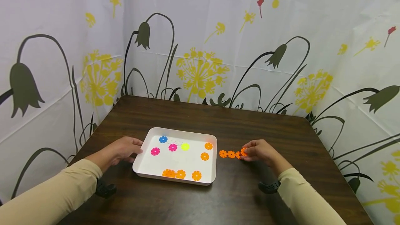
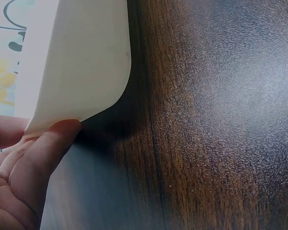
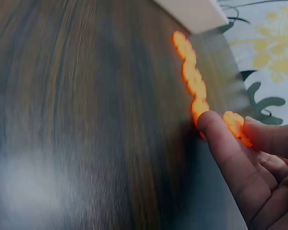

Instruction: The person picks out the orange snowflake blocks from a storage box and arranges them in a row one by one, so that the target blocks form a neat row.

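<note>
My left hand [image 1: 125, 150] grips the left side of a shallow white tray [image 1: 184, 161]. In the left wrist view, the thumb and a finger pinch the tray wall [image 2: 86, 57] near its corner. To the right of the tray, my right hand [image 1: 260, 152] pinches an orange notched disc [image 3: 234, 125] between thumb and finger. A row of joined orange notched discs [image 1: 231, 154] extends from the right fingertips toward the tray. One fingertip lies against the near end of this row [image 3: 196, 88] in the right wrist view.
Inside the tray lie a blue disc [image 1: 163, 139], two pink discs [image 1: 155, 151], a yellow disc [image 1: 185, 147] and several orange discs [image 1: 196, 175]. The dark wooden table [image 1: 237, 197] runs back to a flower-printed curtain [image 1: 200, 20].
</note>
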`<state>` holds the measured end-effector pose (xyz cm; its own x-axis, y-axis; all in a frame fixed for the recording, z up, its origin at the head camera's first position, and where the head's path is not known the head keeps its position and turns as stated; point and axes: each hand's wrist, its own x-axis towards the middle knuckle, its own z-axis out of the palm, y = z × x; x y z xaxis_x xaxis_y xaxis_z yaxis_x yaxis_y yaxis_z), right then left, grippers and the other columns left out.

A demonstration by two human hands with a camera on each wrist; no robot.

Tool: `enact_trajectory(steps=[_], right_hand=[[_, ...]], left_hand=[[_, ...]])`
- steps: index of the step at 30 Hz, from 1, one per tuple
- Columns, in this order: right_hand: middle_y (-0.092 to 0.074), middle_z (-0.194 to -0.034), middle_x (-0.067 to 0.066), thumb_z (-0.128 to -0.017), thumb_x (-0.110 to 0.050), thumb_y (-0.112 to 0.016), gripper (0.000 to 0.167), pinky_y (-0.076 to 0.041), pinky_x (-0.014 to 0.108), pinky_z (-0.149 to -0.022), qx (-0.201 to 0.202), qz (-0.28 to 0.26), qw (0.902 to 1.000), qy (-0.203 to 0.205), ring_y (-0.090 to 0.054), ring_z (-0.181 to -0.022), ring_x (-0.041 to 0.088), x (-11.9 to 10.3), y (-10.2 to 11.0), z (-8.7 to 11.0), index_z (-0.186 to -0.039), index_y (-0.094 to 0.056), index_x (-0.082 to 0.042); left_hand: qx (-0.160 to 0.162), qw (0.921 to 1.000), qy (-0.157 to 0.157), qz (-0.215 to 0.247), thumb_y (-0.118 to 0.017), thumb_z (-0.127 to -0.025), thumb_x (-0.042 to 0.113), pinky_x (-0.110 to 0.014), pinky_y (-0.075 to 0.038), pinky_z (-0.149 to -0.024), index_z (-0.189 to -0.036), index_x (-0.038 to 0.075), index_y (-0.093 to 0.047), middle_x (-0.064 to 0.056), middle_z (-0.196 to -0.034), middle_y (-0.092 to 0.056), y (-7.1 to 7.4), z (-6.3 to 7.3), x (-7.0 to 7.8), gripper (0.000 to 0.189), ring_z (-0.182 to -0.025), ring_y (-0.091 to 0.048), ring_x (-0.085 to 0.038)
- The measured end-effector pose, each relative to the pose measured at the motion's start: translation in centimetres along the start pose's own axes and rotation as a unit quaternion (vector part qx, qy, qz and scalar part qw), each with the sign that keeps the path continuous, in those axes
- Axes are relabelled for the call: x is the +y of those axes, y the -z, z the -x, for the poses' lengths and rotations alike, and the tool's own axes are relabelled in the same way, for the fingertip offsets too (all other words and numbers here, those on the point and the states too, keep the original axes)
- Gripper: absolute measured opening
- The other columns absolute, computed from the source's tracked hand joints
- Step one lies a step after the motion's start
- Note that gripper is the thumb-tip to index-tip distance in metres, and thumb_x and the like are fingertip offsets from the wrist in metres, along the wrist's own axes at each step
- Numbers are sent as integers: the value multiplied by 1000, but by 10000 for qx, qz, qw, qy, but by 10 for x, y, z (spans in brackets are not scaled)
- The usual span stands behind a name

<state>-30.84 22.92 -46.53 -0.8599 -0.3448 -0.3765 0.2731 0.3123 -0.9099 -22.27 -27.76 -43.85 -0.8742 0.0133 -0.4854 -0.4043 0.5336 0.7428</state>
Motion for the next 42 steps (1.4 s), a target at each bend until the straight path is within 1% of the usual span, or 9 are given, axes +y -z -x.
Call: enact_trajectory(steps=[4, 10, 15, 19, 23, 26, 35, 42], right_hand=[[-69, -99, 20, -95, -1, -57, 31, -61, 37, -74, 122, 186, 9998, 13, -73, -85, 27, 2, 6, 1, -121, -54, 15], [-68, -92, 18, -93, 1, -58, 29, -61, 37, -71, 236, 239, 9994, 22, -72, -78, 25, 2, 12, 0, -118, -54, 16], [-65, -86, 17, -92, -1, -61, 21, -61, 36, -66, 317, 595, 9977, 40, -71, -69, 22, 4, 13, 1, -109, -57, 13], [-66, -83, 16, -92, -2, -63, 18, -61, 36, -63, 358, 1103, 9933, -16, -69, -64, 20, 5, 10, 1, -105, -59, 10], [-65, -81, 16, -93, -3, -63, 15, -60, 37, -61, 467, 1468, 9881, -39, -67, -62, 20, 5, 4, 1, -104, -60, 8], [-64, -80, 15, -92, -2, -63, 13, -60, 37, -59, 603, 1599, 9853, -44, -67, -60, 20, 5, 0, 0, -101, -61, 7], [-63, -78, 14, -90, -2, -66, 10, -59, 36, -56, 687, 2066, 9760, -82, -66, -58, 21, 3, -6, -6, -96, -60, 4], [-65, -78, 14, -88, -4, -69, 13, -59, 35, -54, 845, 2396, 9668, -287, -66, -58, 21, -1, -11, -8, -94, -59, 1]], left_hand=[[13, 10000, 2, -9, -59, -96, 13, -40, -59, -80, -137, -8, -47, -27, -128, -57, 0, -1, 1, 48, -97, -63, -27], [31, 10000, 7, -14, -60, -96, 14, -40, -59, -80, -138, -8, -47, -27, -129, -57, 0, 0, 1, 49, -97, -64, -27], [32, 10000, 20, -31, -60, -97, 15, -39, -59, -80, -138, -8, -47, -27, -129, -56, 1, 1, 3, 49, -96, -64, -27], [37, 10000, 31, -55, -60, -96, 15, -39, -59, -80, -138, -8, -47, -27, -129, -57, 2, 1, 3, 49, -96, -64, -27], [15, 10000, 38, -55, -60, -96, 14, -39, -59, -80, -138, -8, -47, -27, -128, -57, 2, 2, 2, 49, -96, -64, -27], [4, 10000, 43, -40, -59, -96, 13, -40, -59, -80, -138, -8, -47, -27, -129, -57, 2, 2, 2, 48, -96, -64, -27], [10, 10000, 48, -70, -60, -96, 14, -39, -59, -80, -138, -8, -47, -27, -129, -57, 2, 1, 3, 49, -96, -64, -27], [7, 10000, 61, -47, -60, -96, 14, -38, -59, -79, -138, -8, -48, -27, -128, -57, 1, 2, 2, 48, -95, -64, -26]])
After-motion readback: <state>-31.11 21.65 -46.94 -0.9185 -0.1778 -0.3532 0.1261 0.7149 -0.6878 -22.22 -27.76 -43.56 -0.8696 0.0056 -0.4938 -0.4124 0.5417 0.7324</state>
